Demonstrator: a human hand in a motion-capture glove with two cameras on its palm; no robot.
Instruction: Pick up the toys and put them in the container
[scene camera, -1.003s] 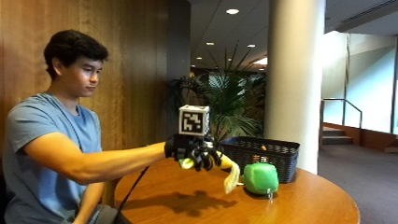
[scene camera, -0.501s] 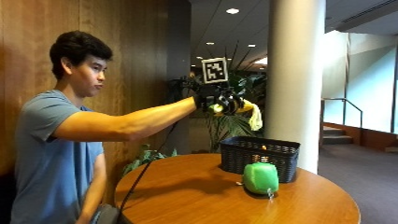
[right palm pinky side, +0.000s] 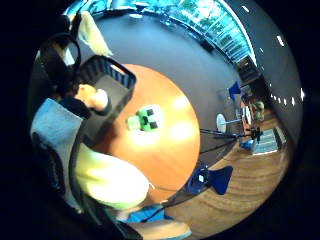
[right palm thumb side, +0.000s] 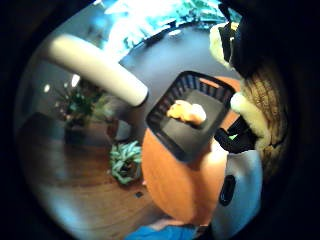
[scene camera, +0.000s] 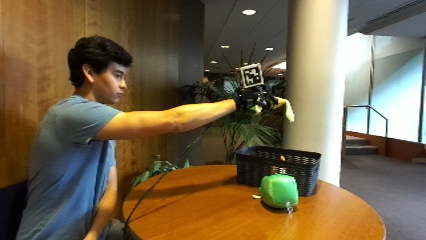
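Wood-panelled walls and a white column are framing a round wooden desk (scene camera: 200, 210), where a person in a blue T-shirt is sitting and stretching the right arm out high above a black basket (scene camera: 276, 167) that is standing near the desk's far edge with an orange toy (right palm thumb side: 186, 112) lying inside it. The gloved right hand (scene camera: 256, 100) is holding a yellow plush toy (scene camera: 285, 107), its fingers curling round the toy's upper part while the rest is hanging down over the basket. A green plush toy (scene camera: 278, 191) is sitting on the desk just in front of the basket.
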